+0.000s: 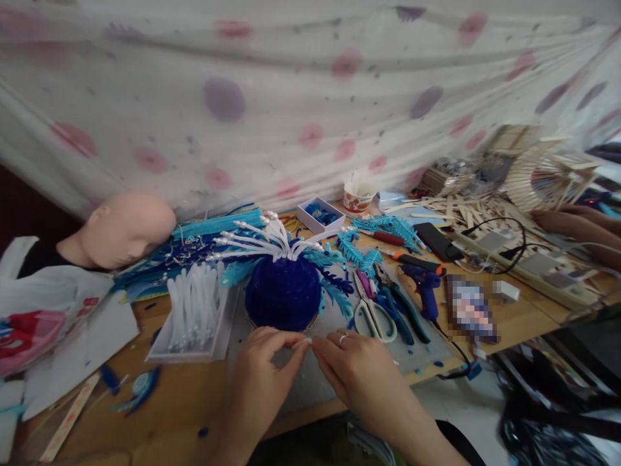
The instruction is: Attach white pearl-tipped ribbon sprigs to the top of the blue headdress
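Observation:
My left hand point(264, 372) and my right hand point(352, 366) meet fingertip to fingertip at the table's front edge, both pinched on something small and pale that I cannot make out. My right hand wears a ring. Just behind the hands stands a dark blue domed headpiece point(283, 291) with white bead-tipped stems and teal feathery pieces fanning from its top.
A tray of white sticks point(191, 317) lies left of the headpiece, a mannequin head point(121, 230) behind it. Scissors point(371, 314), pliers, a blue glue gun point(424, 288) and a phone lie to the right. Another person's arm point(577, 226) rests far right among wooden sticks.

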`<state>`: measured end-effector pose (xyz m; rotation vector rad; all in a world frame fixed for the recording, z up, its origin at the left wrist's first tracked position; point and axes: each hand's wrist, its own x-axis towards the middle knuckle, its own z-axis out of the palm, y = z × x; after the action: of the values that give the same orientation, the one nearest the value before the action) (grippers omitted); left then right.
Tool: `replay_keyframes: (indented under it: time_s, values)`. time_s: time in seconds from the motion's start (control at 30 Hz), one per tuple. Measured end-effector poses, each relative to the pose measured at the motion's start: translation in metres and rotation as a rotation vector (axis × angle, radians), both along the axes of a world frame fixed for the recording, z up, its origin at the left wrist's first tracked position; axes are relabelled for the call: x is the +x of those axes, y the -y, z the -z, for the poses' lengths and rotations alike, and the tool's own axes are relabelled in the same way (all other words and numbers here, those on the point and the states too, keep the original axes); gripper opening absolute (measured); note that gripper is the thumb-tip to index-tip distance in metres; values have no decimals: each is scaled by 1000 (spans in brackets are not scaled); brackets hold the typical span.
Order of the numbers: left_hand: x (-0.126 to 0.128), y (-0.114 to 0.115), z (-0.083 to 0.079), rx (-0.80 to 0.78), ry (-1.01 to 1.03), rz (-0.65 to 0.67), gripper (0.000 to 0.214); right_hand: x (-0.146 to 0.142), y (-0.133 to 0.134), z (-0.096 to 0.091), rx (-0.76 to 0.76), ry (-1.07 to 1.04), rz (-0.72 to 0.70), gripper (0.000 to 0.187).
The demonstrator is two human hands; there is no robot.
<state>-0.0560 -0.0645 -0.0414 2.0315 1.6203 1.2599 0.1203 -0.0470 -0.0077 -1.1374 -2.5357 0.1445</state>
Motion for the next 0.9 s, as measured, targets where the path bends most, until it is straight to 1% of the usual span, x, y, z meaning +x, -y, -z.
replay_keyframes:
  time_s: [0.07, 0.17, 0.23, 0.33, 0.43, 0.53, 0.63, 0.7, 0.77, 0.83, 0.9]
  values:
    - [1, 0, 0, 26, -5, -30, 11, -3, 1, 3, 30, 10, 10, 14]
    - [8, -2, 0, 125, -22, -65, 18, -10, 3, 13, 123, 53, 46, 16]
    - [12, -4, 1, 176, -36, -81, 21, -14, 3, 18, 142, 94, 71, 17]
    - [14, -5, 3, 182, -48, -100, 22, -15, 2, 15, 43, 125, 111, 15]
    - [9, -7, 5, 145, -45, -160, 15, -8, -1, 4, -94, 91, 144, 13]
    - [1, -10, 3, 173, -57, -249, 9, 5, 0, -8, -159, -53, 154, 18]
    - [-1, -14, -1, 223, -75, -294, 10, 17, 4, -13, -163, -288, 131, 24]
    - [1, -15, -3, 251, -89, -303, 11, 22, 7, -12, -147, -444, 114, 23]
    - [5, -15, -4, 265, -109, -294, 10, 23, 9, -7, -114, -588, 138, 19]
    - [10, -14, -5, 273, -115, -293, 9, 23, 10, -2, -81, -699, 213, 13]
    - [14, -13, -7, 283, -111, -295, 9, 23, 10, 2, -52, -764, 292, 11]
